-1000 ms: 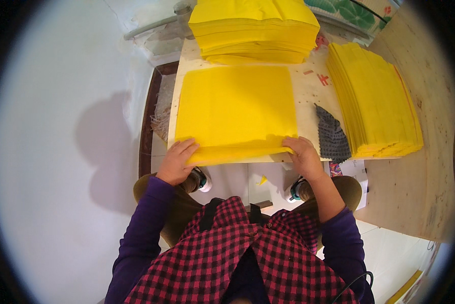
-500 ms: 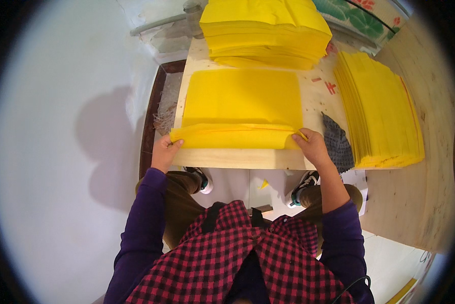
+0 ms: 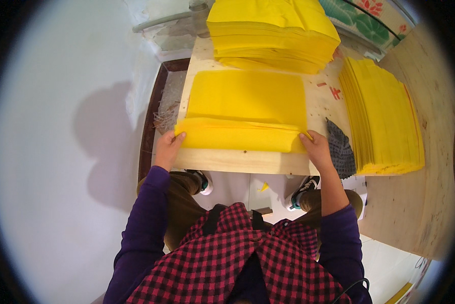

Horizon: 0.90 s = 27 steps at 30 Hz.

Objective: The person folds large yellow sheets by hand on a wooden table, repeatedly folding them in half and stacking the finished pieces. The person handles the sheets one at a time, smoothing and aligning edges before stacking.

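Note:
A yellow fabric sheet (image 3: 245, 95) lies flat on a pale wooden table, its near part folded up into a long band across the front. My left hand (image 3: 168, 147) pinches the left end of that folded band between thumb and fingers. At the other end, my right hand (image 3: 316, 147) grips the right corner the same way. The fold is stretched fairly straight between both hands, just behind the table's front edge. Fingers behind the cloth are partly hidden.
A thick stack of yellow sheets (image 3: 273, 38) stands at the back, another stack (image 3: 384, 119) at the right. Beside my right hand lies a dark grey patterned cloth (image 3: 340, 149). A jar (image 3: 199, 17) stands at the back left. The table's front edge (image 3: 245, 162) runs before me.
The folded band looks a little taller and more spread out, with both hands still holding its ends. The whole view has shifted slightly.

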Motion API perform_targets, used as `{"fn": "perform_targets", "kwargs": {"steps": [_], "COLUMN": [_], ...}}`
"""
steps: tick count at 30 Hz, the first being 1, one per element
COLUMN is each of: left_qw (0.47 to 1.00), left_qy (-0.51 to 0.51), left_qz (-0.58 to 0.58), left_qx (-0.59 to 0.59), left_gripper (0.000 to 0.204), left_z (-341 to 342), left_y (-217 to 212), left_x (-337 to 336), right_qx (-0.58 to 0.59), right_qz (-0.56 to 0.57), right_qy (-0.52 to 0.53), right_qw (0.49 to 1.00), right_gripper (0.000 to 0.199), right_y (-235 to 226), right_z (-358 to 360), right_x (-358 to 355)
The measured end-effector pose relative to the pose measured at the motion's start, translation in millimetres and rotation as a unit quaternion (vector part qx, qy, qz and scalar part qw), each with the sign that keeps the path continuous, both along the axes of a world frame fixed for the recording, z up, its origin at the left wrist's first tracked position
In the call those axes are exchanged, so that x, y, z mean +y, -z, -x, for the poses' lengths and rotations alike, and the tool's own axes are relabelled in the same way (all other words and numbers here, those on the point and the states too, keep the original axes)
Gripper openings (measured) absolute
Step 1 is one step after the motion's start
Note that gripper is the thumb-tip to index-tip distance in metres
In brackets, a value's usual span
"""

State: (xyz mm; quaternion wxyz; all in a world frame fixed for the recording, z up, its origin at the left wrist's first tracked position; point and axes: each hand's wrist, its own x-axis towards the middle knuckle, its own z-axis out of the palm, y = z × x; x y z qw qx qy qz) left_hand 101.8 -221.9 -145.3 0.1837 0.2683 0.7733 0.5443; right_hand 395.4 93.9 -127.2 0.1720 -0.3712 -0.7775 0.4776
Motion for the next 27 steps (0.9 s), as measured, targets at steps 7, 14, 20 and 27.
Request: {"fn": "perform_targets", "kwargs": {"steps": [7,14,20,27], "left_qw": [1.000,0.997,0.998,0.998], "left_qy": [0.004,-0.043,-0.027,-0.036], "left_qz": [0.006,-0.048,-0.048,-0.003], "left_qx": [0.002,-0.030,-0.023,0.053], "left_gripper": [0.026,0.036,0.036,0.034], "left_z": [5,2,-2,11], "left_y": [4,8,1,11], "left_x": [-5,-4,-2,6], "right_qx": [0.015,0.005,0.007,0.033], "right_qz": [0.036,0.015,0.093,0.003], "right_qy": [-0.002,-0.015,0.009,0.003], "right_qw": [0.999,1.000,0.996,0.999], "right_gripper": [0.024,0.024,0.024,0.023], "right_y": [1,-4,-2,10], "right_z": [-5,-8,-8,-6], "right_x": [0,-1,-1,6]}}
